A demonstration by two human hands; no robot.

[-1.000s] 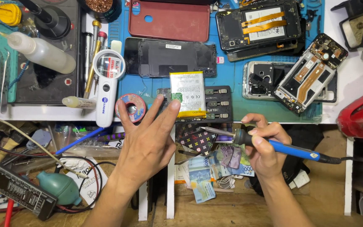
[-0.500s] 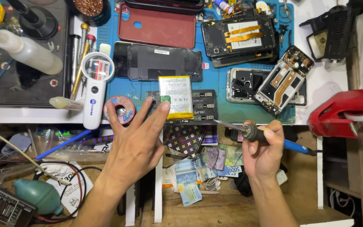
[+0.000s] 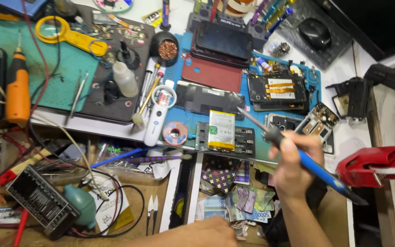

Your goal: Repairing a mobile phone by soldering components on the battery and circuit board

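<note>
Evidently, in the head view, the right hand (image 3: 293, 167) is wrapped tight around the blue handle of a soldering iron (image 3: 298, 155), its grip pressed shut on the tool, with the metal tip slanting up and left to end just beside the top right corner of a white and yellow phone battery (image 3: 221, 130). That battery lies on a dark fixture at the near edge of the blue mat (image 3: 193, 123) on the tabletop, with a small solder spool (image 3: 175, 133) close to its left. The left hand (image 3: 206, 233) sits low at the bottom edge of the view, over the open drawer of banknotes (image 3: 248, 201); whether its grip is spread or closed I cannot tell. My reading is that the work is at the point of bringing the tip to the battery's contacts; the next move would call for a steady, small descent onto the joint without touching the battery cell.
</note>
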